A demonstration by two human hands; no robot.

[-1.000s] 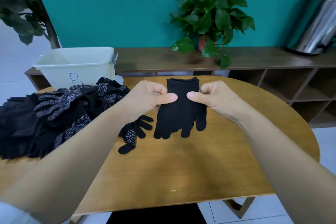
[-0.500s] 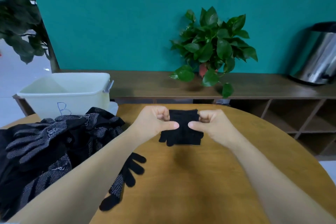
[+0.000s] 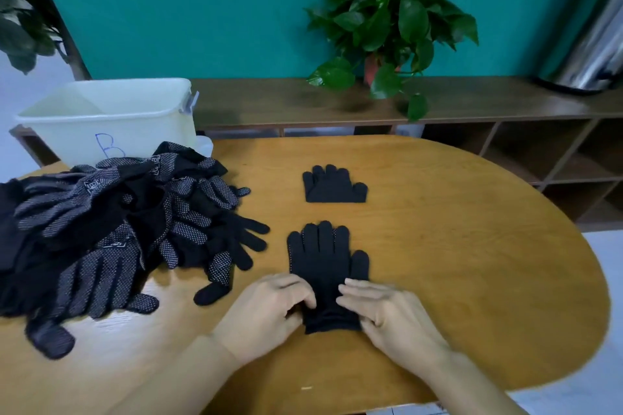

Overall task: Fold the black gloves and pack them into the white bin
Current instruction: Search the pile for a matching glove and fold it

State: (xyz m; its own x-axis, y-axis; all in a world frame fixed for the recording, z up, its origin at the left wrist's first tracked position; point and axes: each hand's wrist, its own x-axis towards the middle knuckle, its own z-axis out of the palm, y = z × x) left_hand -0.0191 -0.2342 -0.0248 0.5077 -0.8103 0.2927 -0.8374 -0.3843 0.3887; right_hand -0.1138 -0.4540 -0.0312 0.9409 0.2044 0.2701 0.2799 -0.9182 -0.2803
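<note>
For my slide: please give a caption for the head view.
Both hands grip a flat glove's cuff; one folded glove lies beyond.

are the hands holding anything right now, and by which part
Both hold the flat black glove by its cuff end: the left hand grips the left edge, the right hand the right. It lies on the table, not lifted.
</note>
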